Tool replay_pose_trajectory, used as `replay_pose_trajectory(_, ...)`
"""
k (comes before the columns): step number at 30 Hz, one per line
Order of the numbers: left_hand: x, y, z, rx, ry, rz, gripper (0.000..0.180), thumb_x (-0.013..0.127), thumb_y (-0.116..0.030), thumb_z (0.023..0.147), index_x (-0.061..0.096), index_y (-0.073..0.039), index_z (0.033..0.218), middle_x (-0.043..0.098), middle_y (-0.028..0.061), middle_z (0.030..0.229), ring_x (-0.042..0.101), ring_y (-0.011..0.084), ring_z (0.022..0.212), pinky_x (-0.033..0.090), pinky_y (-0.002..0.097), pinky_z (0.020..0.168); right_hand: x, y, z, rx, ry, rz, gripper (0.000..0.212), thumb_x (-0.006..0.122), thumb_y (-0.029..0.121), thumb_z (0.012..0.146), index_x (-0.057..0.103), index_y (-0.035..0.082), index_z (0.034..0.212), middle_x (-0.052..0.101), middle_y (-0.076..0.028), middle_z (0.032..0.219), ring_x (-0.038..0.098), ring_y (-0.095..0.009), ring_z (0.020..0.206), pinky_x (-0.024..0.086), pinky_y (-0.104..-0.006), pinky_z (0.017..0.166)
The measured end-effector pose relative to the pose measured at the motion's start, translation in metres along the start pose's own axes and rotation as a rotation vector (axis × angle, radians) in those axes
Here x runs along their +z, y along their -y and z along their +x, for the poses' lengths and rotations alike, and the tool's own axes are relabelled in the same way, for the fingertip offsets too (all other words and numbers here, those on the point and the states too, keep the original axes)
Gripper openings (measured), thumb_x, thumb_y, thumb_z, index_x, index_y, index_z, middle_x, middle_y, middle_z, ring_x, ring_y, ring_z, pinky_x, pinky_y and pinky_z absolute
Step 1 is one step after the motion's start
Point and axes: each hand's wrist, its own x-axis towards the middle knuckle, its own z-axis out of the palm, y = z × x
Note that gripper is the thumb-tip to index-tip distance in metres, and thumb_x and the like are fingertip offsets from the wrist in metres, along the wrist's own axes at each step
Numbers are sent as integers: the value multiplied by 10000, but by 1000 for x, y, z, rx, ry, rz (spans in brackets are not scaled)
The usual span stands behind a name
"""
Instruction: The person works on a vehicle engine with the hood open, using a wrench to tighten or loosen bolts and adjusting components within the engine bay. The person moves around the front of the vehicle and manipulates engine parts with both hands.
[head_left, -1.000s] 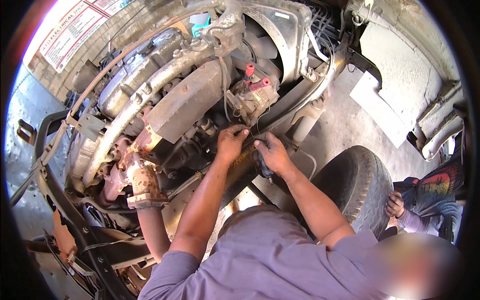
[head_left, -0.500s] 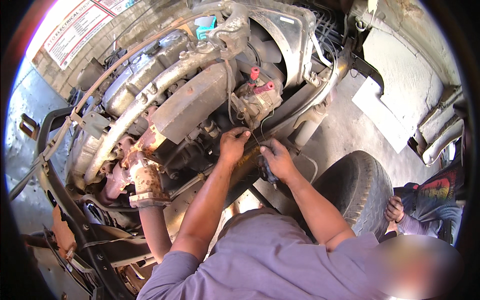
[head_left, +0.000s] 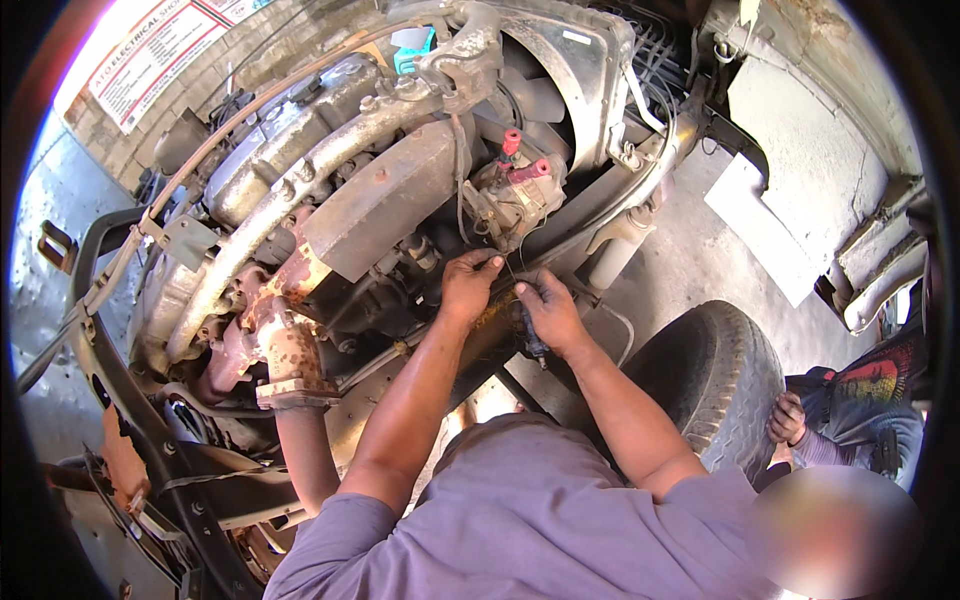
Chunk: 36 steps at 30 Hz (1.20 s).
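Observation:
My left hand [head_left: 470, 288] is closed, thumb and forefinger pinching a thin wire [head_left: 522, 246] just below a metal compressor [head_left: 512, 203] with two red caps. Close beside it on the right, my right hand [head_left: 553, 315] has its thumb and forefinger near the same wire. The other fingers curl beneath, around a dark object [head_left: 532, 338] with a narrow lower end. My palm hides most of that object, so its kind cannot be made out. Both hands are over the rusty, yellowish frame rail, beside the engine [head_left: 375, 205].
A fan shroud [head_left: 575, 75] stands beyond the compressor. A rusty exhaust pipe [head_left: 295, 360] is left of my forearms. At right is a large tyre [head_left: 715, 375], with another person's hand [head_left: 787, 418] against it. A white panel [head_left: 765, 225] hangs at far right.
My right thumb and forefinger have shifted slightly up and apart, and the dark object has tilted a little. My left hand stays nearly in place, still pinching the wire.

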Motion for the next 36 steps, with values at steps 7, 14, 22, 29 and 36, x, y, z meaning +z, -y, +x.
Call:
replay_pose_trajectory(7, 0, -1, 0, 11, 26, -12, 213, 774, -153, 984, 785, 17, 1112, 745, 6, 927, 612, 102, 820, 509, 283, 779, -7, 5, -3, 76, 35, -33, 212, 638, 194, 1077, 634, -1, 1159, 665, -94, 870, 649, -153, 754, 545, -341, 715)
replay_pose_trajectory(14, -1, -5, 2, -15, 8, -5, 243, 784, -152, 974, 778, 35, 1129, 745, 18, 935, 620, 108, 830, 512, 287, 787, 2, -11, -1, -79, -14, -54, 209, 643, 199, 1073, 653, 9, 1160, 678, -92, 901, 663, -175, 806, 549, -355, 749)
replay_pose_trajectory(22, 2, 8, 4, -27, -14, -81, 217, 775, -147, 986, 782, 24, 1119, 737, -3, 925, 611, 91, 823, 504, 270, 772, -1, -17, -2, 131, 36, 61, 228, 635, 208, 1088, 650, 0, 1179, 685, -82, 919, 658, -141, 750, 547, -316, 688)
replay_pose_trajectory(29, -2, 7, 4, 5, -2, 40, 215, 770, -172, 985, 763, 16, 1089, 750, 59, 896, 636, 125, 783, 532, 318, 757, -22, -4, 2, 54, 176, 146, 260, 644, 221, 1077, 623, 20, 1241, 679, -87, 881, 663, -153, 682, 551, -326, 610)
replay_pose_trajectory(36, 7, -4, -9, 252, -34, 311, 188, 695, -171, 1036, 722, 3, 1105, 722, 104, 858, 652, 189, 761, 528, 355, 739, -64, 10, 50, 246, -147, 370, 285, 632, 249, 1073, 577, 26, 1242, 663, -109, 735, 636, -199, 581, 532, -343, 532)
